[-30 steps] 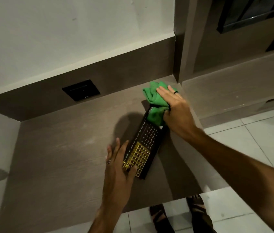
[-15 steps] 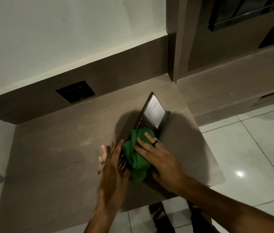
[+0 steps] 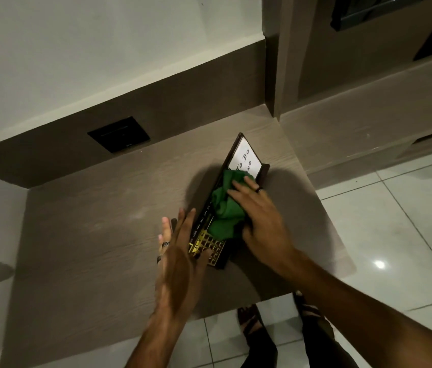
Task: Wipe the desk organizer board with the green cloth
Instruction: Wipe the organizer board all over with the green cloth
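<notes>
A dark desk organizer board (image 3: 246,160) lies slanted on the wooden desk (image 3: 98,235), with a white "To Do" panel at its far end and a gold calendar grid at its near end. A bunched green cloth (image 3: 225,208) sits on the board's middle. My right hand (image 3: 262,224) presses flat on the cloth, fingers pointing toward the white panel. My left hand (image 3: 180,251) rests flat against the board's near left corner, its fingers spread and the thumb on the gold grid.
A black wall socket plate (image 3: 118,134) sits in the brown back panel behind the desk. A vertical partition (image 3: 273,75) stands at the desk's far right corner. Tiled floor (image 3: 395,235) lies right of the desk edge, with my sandalled feet (image 3: 252,322) below.
My right hand dragged the cloth from the board's far end down to its near end, then slid it back up to the middle. The white panel is now uncovered. The left hand stayed put.
</notes>
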